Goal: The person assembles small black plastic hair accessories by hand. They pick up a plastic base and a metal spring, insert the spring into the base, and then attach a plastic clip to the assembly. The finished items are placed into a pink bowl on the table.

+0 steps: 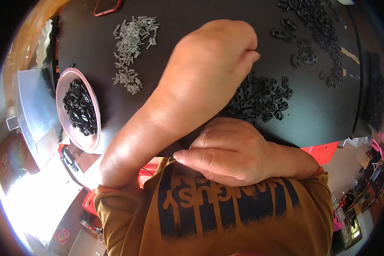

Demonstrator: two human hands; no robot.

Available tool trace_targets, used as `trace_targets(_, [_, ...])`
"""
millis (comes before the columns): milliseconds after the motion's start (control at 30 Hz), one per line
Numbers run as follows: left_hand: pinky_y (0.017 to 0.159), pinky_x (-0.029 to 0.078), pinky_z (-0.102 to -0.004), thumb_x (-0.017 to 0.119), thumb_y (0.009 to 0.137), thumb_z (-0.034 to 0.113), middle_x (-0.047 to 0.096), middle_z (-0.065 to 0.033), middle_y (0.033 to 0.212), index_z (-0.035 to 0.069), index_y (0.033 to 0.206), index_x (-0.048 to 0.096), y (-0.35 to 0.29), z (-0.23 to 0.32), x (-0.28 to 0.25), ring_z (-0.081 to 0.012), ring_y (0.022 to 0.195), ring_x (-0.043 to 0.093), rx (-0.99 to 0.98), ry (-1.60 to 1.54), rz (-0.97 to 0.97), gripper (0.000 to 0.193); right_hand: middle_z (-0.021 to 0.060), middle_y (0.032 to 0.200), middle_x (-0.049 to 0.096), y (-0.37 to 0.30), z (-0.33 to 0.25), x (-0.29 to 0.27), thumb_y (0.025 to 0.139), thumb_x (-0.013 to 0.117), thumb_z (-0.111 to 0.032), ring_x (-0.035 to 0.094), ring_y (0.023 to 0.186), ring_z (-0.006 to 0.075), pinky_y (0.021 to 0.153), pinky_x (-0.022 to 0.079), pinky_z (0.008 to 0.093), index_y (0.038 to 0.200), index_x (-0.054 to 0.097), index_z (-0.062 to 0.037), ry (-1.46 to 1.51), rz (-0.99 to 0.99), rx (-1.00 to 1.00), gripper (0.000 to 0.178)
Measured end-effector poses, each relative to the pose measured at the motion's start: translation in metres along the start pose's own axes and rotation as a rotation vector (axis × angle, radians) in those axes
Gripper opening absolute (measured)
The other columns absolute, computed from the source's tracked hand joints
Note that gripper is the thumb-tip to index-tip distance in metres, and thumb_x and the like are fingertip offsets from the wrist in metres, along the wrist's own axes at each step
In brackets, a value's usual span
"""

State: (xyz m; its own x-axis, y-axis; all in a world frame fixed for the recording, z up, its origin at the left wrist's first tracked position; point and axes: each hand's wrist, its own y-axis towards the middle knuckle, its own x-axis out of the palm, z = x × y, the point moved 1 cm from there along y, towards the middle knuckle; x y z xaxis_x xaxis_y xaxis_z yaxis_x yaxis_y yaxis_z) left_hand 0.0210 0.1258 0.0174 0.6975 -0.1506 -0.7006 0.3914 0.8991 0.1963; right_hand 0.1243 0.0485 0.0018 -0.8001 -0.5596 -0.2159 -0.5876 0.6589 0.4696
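Observation:
My left hand (224,53) reaches across the dark table with its fingers curled closed. It is above and beyond a pile of small black plastic pieces with holes (264,98), partly covering that pile. Whatever it may hold is hidden under the fingers. Close to the table's near edge, in front of my chest, my right hand (230,149) is closed, thumb and forefinger pressed together and pointing left. Nothing I can name shows at their tips. A heap of small silvery springs (132,42) lies to the left of my left hand.
A pink bowl (97,123) of black plastic pieces (80,106) stands at the table's left edge. More black pieces (324,34) are scattered at the far right. A red-edged phone (107,7) lies at the far left. Red stools (322,152) show below the table.

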Motion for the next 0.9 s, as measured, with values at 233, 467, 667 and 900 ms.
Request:
trace_targets(233, [0.053, 0.041, -0.0208, 0.057, 0.08, 0.004, 0.057, -0.0108, 0.08, -0.002, 0.099, 0.053, -0.064, 0.0, -0.033, -0.011, 0.056, 0.049, -0.474, -1.292, 0.148, 0.02, 0.0057, 0.068, 0.053, 0.002, -0.002, -0.021, 0.078, 0.051, -0.001, 0.047, 0.052, 0.0133, 0.048, 0.04, 0.0265, 0.099, 0.055, 0.0052, 0.086, 0.207, -0.067, 0.023])
trace_targets(467, [0.05, 0.039, -0.0215, 0.055, 0.082, 0.004, 0.057, -0.0113, 0.08, -0.002, 0.1, 0.052, -0.091, 0.005, -0.029, -0.0113, 0.054, 0.047, -0.496, -1.476, 0.18, 0.019, 0.0082, 0.078, 0.052, 0.002, -0.008, -0.014, 0.084, 0.047, -0.001, 0.047, 0.063, 0.01, 0.057, 0.04, 0.0225, 0.104, 0.051, 0.0064, 0.045, 0.325, 0.123, 0.021])
trace_targets(667, [0.055, 0.044, -0.0206, 0.056, 0.081, 0.004, 0.059, -0.0095, 0.081, -0.002, 0.099, 0.053, -0.099, 0.011, -0.031, -0.0111, 0.059, 0.052, -0.538, -1.45, 0.205, 0.019, 0.0086, 0.084, 0.053, 0.007, -0.014, -0.007, 0.081, 0.052, 0.002, 0.047, 0.067, 0.0092, 0.06, 0.039, 0.0204, 0.1, 0.053, 0.0044, -0.035, 0.249, 0.162, 0.019])
trace_targets(900, [0.062, 0.048, -0.0201, 0.055, 0.081, 0.001, 0.057, -0.0071, 0.089, -0.002, 0.096, 0.055, -0.115, 0.013, -0.027, -0.01, 0.069, 0.056, -0.457, -1.255, 0.281, 0.016, 0.0073, 0.072, 0.058, 0.013, -0.011, 0.001, 0.07, 0.062, 0.007, 0.053, 0.056, 0.0105, 0.049, 0.041, 0.0206, 0.087, 0.059, 0.0019, -0.096, 0.261, 0.116, 0.018])
